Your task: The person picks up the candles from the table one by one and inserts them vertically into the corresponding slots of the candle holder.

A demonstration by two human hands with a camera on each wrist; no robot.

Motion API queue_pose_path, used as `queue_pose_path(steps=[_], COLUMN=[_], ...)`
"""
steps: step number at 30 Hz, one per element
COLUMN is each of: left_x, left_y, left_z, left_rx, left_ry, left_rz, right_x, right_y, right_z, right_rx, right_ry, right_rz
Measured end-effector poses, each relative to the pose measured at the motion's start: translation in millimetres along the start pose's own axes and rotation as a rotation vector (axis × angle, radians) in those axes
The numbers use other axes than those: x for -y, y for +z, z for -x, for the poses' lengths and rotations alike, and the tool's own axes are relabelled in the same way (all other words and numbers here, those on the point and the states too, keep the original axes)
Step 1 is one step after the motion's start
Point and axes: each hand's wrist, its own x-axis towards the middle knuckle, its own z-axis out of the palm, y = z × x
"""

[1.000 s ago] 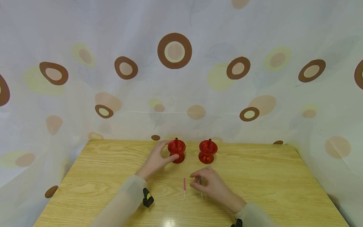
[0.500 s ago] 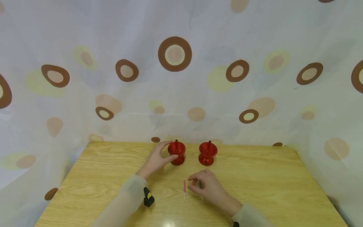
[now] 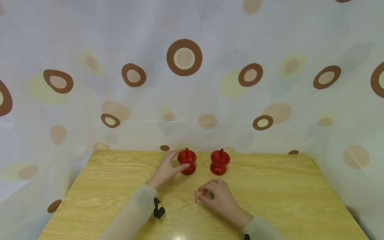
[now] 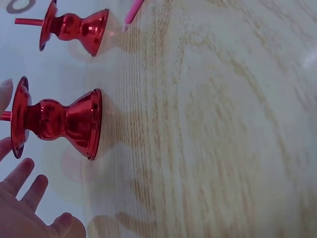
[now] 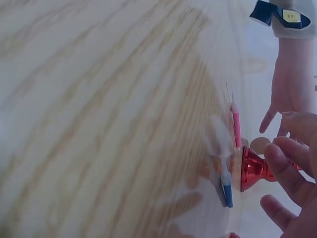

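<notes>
My left hand (image 3: 168,168) holds the upper dish of the left red candle holder (image 3: 188,169) at its rim, thumb on the near side and fingers on the far side. In the left wrist view this candle holder (image 4: 49,119) stands on its flared base. My right hand (image 3: 221,198) hovers over a thin blue candle (image 3: 212,195) with a white end, partly hiding it. Its thumb and index finger are bent, apart, with nothing between them. Their tips are just right of a thin pink candle (image 3: 195,197), which lies on the table.
A second red candle holder (image 3: 220,163) stands right of the first, a short post rising from its dish. Both are near the back edge of the wooden table (image 3: 270,196). A white curtain (image 3: 207,93) with brown rings hangs behind and along both sides.
My right hand has drifted slightly left toward the pink candle and now covers more of the blue one. The left hand stays at the left candle holder. The head view has tipped up a little.
</notes>
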Motion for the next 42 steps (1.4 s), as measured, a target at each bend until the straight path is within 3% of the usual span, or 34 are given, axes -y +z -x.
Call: queue_pose_path(steps=[12, 33, 42], left_x=[1.7, 8.0, 6.0], left_y=[3.8, 4.3, 0.6], left_z=[-2.6, -3.0, -3.0], left_rx=[0.014, 0.026, 0.043], left_ry=[0.007, 0.014, 0.007], left_rz=[-0.017, 0.01, 0.037], right_x=[3.4, 6.8, 12.5], right_y=[5.4, 10.0, 12.2], right_z=[-1.1, -3.2, -7.6], right_rx=[0.04, 0.025, 0.06], right_ry=[0.088, 0.134, 0.14], right_rz=[0.066, 0.119, 0.171])
